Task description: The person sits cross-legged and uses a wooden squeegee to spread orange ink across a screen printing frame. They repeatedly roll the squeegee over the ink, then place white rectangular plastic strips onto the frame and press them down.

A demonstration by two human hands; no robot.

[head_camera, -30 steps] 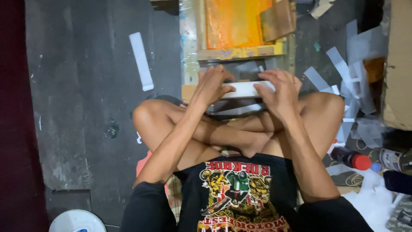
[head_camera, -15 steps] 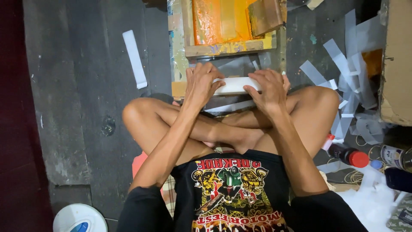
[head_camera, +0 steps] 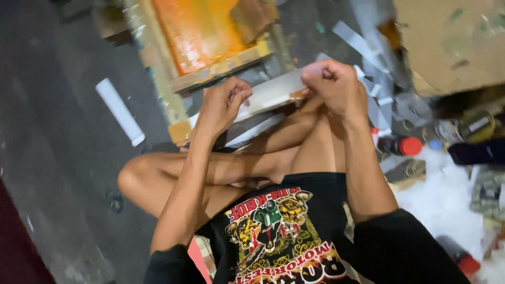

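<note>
Both hands pinch a long white strip (head_camera: 271, 94) just below the orange frame (head_camera: 202, 37): left hand (head_camera: 223, 105) at one end, right hand (head_camera: 334, 87) at the other.

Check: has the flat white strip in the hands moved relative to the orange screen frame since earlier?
Yes. The flat white strip now lies tilted, its right end raised toward the orange screen frame, pinched by the right hand; left hand holds the other end.

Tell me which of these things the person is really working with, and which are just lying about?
In hand:
- left hand
- right hand
- white strip, held between both

Lying about:
- orange-coated frame
- white roll
- red-capped bottle
- cardboard box
- loose paper strips
</note>
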